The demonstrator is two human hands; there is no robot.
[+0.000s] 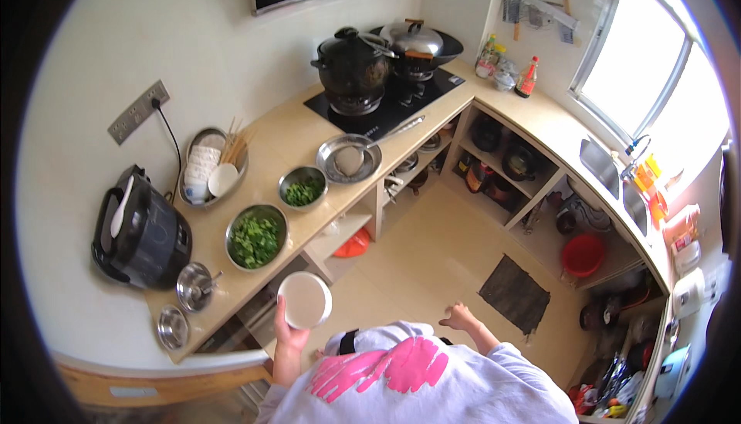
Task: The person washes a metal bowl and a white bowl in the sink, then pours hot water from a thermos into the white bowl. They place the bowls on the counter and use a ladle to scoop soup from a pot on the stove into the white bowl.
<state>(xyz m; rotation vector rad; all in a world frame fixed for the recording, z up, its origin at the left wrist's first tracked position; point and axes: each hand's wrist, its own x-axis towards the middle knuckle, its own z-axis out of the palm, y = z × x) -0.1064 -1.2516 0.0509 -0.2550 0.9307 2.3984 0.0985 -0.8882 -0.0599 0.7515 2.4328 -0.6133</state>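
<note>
My left hand grips a white bowl by its left rim, in front of the counter's edge; the inside of the bowl looks pale. My right hand is over the floor with nothing visible in it, fingers loosely bent. On the counter near the bowl stands a steel bowl of chopped green leaves. A smaller steel bowl of greens is beyond it, beside a steel basin with a ladle lying in it. Two small steel bowls stand at the counter's near end, the farther with a utensil in it.
A black rice cooker stands by the wall, near an oval tray of stacked bowls and chopsticks. A black pot and a lidded wok sit on the hob. A dark mat lies on the floor; open shelves run below the counter.
</note>
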